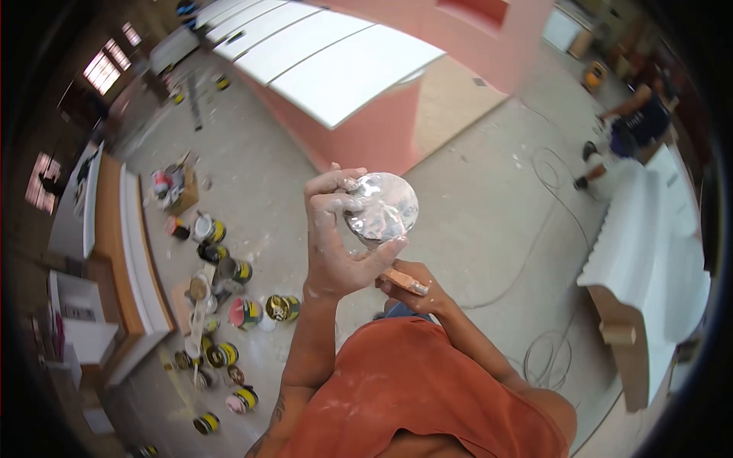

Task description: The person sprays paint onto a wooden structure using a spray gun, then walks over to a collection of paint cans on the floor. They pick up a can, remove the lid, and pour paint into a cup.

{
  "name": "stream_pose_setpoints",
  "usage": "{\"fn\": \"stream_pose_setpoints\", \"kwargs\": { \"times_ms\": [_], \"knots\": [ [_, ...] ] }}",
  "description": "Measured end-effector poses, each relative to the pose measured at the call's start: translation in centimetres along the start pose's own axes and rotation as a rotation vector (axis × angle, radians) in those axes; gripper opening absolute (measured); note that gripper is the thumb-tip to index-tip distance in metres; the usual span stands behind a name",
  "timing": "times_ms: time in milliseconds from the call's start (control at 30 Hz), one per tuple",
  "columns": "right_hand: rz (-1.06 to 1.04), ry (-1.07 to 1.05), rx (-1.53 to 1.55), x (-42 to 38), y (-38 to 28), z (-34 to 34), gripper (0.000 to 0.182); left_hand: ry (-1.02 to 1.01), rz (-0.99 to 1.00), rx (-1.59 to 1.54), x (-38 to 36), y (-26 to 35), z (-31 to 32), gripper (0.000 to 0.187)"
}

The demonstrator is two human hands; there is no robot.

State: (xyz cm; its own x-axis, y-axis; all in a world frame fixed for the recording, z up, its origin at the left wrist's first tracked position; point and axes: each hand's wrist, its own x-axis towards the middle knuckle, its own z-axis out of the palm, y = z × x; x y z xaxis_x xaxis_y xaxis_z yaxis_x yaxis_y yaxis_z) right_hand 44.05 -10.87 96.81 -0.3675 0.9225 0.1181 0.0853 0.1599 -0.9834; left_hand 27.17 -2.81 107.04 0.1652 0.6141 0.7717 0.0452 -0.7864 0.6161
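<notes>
My left hand (336, 237), coated with pale dust and paste, is raised in front of my chest. Its fingers and thumb grip the edge of a round metal can lid (385, 206) smeared with white and pinkish paste. Just below, my right hand (427, 298) is closed around an orange-brown handle (406, 281) with a greyish end. The rest of that tool is hidden, so its kind does not show. Beyond the lid stands a large pink structure (343, 149) with a curved white panelled top (343, 61).
Several paint cans (282, 307) and a cardboard box (183, 197) stand on the floor at left, beside a curved wood-and-white counter (137, 252). A cable (527, 252) loops across the floor at right. A wavy white panel piece (634, 252) and a crouching person (641, 118) are farther right.
</notes>
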Motion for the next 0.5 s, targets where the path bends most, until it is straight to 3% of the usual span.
{"fn": "stream_pose_setpoints", "kwargs": {
  "times_ms": [133, 200, 333, 400, 500],
  "knots": [
    [0.135, 0.141, -0.047, -5.3, -2.3, 0.0, 0.023, -0.045, 0.092, -0.159, 0.1, 2.8, 3.9, 0.06],
    [0.042, 0.23, -0.012, -7.5, -2.3, -0.6, 0.024, -0.019, 0.1, -0.089, 0.0, 4.2, 6.4, 0.059],
    [0.091, 0.37, -0.069, -10.6, -3.8, -2.3, 0.026, -0.069, 0.069, -0.196, 0.1, 5.2, 10.6, 0.058],
    [0.102, 0.436, -0.071, -13.6, -4.0, -2.8, 0.027, -0.192, 0.182, -0.182, 0.1, 6.9, 12.4, 0.056],
    [0.093, 0.554, -0.103, -17.3, -3.8, -4.0, 0.03, -0.363, 0.148, -0.178, 0.9, 9.9, 15.1, 0.051]
  ]
}}
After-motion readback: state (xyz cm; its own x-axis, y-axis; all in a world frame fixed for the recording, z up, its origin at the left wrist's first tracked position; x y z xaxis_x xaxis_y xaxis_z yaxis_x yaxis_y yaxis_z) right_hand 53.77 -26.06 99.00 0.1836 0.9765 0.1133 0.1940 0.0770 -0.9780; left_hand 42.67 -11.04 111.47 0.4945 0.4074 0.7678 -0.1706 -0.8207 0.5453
